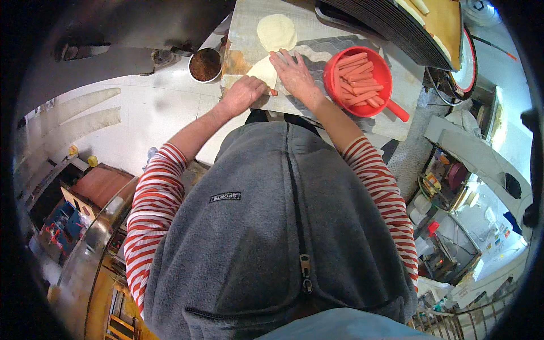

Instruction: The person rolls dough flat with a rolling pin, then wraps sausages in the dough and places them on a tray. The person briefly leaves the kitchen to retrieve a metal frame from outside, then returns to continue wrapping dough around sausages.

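Note:
On the worktop a flat round of dough (277, 33) lies at the far side. Nearer to me is a second flat piece of dough (264, 71), partly under my hands. My left hand (245, 92) is curled at its near left edge, over a reddish sausage stick (272, 92) whose end shows beside the fingers; how firmly it is held is hidden. The fingers of my right hand (295, 74) are spread, with the tips on or just above the dough's right edge. To the right stands a red plastic bowl with a handle (387, 72), filled with cut sausage sticks (360, 80).
A white bowl of dark brown filling or seasoning (205, 64) stands left of the board (395, 123). A dark ridged stack of trays (382, 25) rises at the back right, with pale dough pieces (420, 6) on its top tray. A red-rimmed basin (464, 78) is beyond it.

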Demonstrator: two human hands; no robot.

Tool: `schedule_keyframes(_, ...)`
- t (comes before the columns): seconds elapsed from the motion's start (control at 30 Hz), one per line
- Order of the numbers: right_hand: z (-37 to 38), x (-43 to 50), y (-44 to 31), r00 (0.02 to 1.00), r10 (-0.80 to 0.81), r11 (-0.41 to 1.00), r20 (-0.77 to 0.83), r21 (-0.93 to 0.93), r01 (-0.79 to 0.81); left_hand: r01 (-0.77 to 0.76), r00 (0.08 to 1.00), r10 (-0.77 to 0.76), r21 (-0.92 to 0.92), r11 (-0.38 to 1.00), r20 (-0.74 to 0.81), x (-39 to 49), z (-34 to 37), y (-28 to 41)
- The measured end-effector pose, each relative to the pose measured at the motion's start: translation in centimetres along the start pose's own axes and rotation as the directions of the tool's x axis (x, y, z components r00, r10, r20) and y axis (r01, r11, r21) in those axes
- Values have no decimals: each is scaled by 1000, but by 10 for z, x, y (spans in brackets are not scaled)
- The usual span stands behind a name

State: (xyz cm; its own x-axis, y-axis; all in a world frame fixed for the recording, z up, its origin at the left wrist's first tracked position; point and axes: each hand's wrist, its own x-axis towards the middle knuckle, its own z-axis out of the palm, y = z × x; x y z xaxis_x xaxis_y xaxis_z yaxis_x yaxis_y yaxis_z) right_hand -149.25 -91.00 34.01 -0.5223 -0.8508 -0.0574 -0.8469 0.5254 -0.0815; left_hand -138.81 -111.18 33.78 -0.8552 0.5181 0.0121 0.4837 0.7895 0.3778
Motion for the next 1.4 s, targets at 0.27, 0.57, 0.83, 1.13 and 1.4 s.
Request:
schedule_keyframes(0.27,1,2,-5,986,132,969,-102,225,-107,169,983,-158,119,978,-92,-1,-2,30)
schedule_keyframes(0.57,-34,-14,6,872,429,816,-236,514,-263,92,975,-76,67,994,-207,28,0,-4)
schedule_keyframes(0.83,-26,-40,-7,858,505,427,92,838,-341,216,968,-228,-119,969,-101,60,-10,-22)
schedule_keyframes(1.13,-56,-48,-7,853,365,-579,373,808,-105,184,803,-454,-885,-427,386,83,-66,71)
schedule_keyframes(1.4,-234,-114,182,630,733,459,-255,869,-183,198,791,-516,-936,-291,328,98,-101,98)
